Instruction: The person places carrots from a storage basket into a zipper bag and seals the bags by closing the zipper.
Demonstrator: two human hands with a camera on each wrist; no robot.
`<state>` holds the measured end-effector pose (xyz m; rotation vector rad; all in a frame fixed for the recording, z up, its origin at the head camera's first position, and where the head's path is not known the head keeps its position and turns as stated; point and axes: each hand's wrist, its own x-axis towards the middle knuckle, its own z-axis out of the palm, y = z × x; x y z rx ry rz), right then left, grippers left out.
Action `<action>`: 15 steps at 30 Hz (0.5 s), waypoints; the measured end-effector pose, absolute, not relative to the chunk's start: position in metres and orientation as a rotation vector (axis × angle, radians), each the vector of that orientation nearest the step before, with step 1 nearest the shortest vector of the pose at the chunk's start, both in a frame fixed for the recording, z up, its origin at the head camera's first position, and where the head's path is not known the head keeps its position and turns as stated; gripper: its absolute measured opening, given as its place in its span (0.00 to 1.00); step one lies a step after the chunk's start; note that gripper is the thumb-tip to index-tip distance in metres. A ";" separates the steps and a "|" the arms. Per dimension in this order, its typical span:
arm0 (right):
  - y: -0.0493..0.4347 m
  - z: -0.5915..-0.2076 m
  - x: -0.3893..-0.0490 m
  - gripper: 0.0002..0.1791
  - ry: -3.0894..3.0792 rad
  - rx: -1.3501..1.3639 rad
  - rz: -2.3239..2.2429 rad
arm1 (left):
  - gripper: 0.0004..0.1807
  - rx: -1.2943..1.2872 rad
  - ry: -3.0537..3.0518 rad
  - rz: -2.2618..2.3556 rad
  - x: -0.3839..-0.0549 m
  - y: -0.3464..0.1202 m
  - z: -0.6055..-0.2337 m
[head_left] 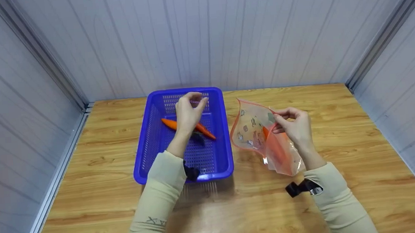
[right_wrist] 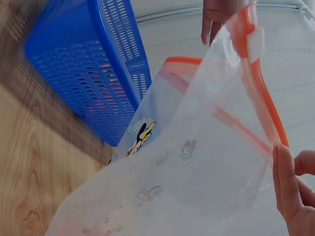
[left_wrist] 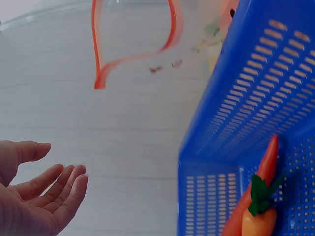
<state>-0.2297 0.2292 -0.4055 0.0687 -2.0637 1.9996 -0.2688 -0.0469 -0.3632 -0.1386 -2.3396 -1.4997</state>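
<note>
My left hand (head_left: 189, 112) hovers above the blue basket (head_left: 228, 137), its fingers loosely bent and holding nothing. Inside the basket lie an orange carrot (left_wrist: 258, 223) with green leaves (left_wrist: 261, 196) and a long red-orange tapered piece (left_wrist: 268, 162), partly hidden by the hand and wrist in the head view. To the right of the basket, my right hand (head_left: 294, 124) pinches the red-edged rim of a clear zip bag (head_left: 244, 130) printed with cartoon figures. The bag's mouth gapes toward the basket. A red-orange shape (head_left: 277, 148) shows through its wall. A white slider (right_wrist: 256, 45) sits on the zip.
Both hands work over a wood-grain table (head_left: 107, 215). Pale panelled walls (head_left: 193, 39) enclose it at the back and both sides. A black wrist camera (head_left: 297, 189) hangs under the right wrist, and another (head_left: 191, 173) overlaps the basket's front rim.
</note>
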 end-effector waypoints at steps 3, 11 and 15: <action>0.213 -0.375 -0.210 0.09 -2.151 0.009 1.940 | 0.12 -0.041 -2.357 -1.494 -0.279 -0.055 -0.367; 0.238 -0.427 -0.242 0.10 -2.054 0.076 1.994 | 0.11 0.235 -2.409 -1.432 -0.303 -0.075 -0.384; 0.278 -0.504 -0.296 0.13 -2.027 0.140 2.011 | 0.12 0.370 -2.439 -1.449 -0.312 -0.082 -0.397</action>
